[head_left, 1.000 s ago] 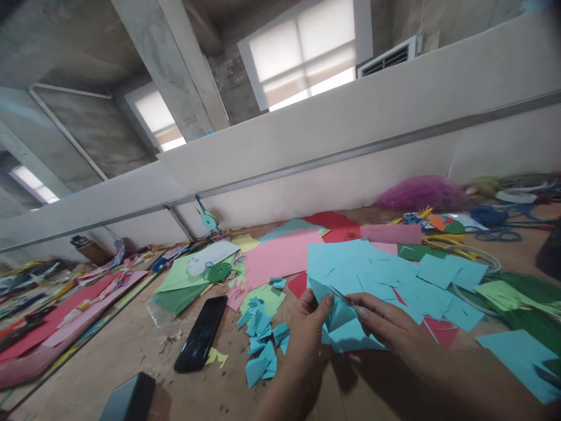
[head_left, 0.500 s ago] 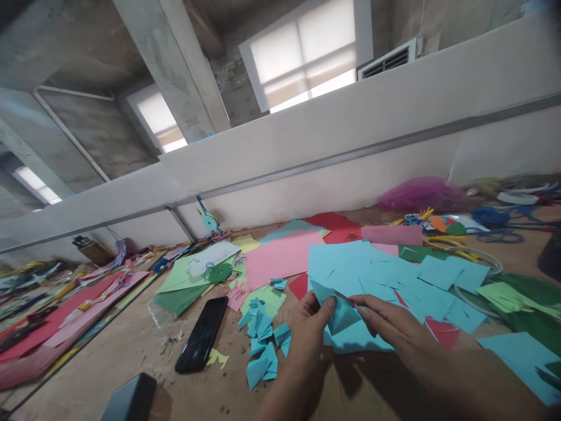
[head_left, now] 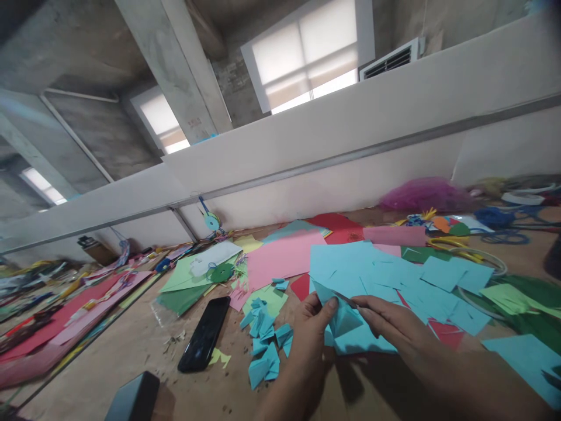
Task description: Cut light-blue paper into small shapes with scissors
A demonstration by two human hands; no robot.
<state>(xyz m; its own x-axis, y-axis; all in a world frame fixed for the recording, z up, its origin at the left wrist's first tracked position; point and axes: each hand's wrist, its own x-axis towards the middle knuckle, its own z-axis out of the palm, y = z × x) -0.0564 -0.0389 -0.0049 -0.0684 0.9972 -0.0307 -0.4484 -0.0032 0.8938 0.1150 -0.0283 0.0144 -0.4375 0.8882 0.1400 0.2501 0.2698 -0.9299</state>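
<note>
My left hand point(head_left: 312, 320) is closed, pinching a folded piece of light-blue paper point(head_left: 344, 318) between thumb and fingers. My right hand point(head_left: 385, 318) is closed at the paper's right side, around a thin dark strip-like thing point(head_left: 346, 300) that lies along the paper's upper edge; its kind is not clear. Beneath both hands spread larger light-blue sheets point(head_left: 339, 260), with cut lines and loose squares among them. Left of my left hand lies a small heap of folded light-blue paper pieces point(head_left: 265, 348).
A black phone point(head_left: 204, 333) and a dark box point(head_left: 134, 397) lie on the table to the left. Pink sheets point(head_left: 284, 257), green sheets point(head_left: 179, 278) and a red sheet point(head_left: 337, 227) lie further back. Purple netting point(head_left: 427, 195) rests against the white partition point(head_left: 307, 152).
My hands stay nearly in place. The thin dark thing shows less over the paper, and the paper's front folds have shifted and bulge more. The whole view has moved slightly.
</note>
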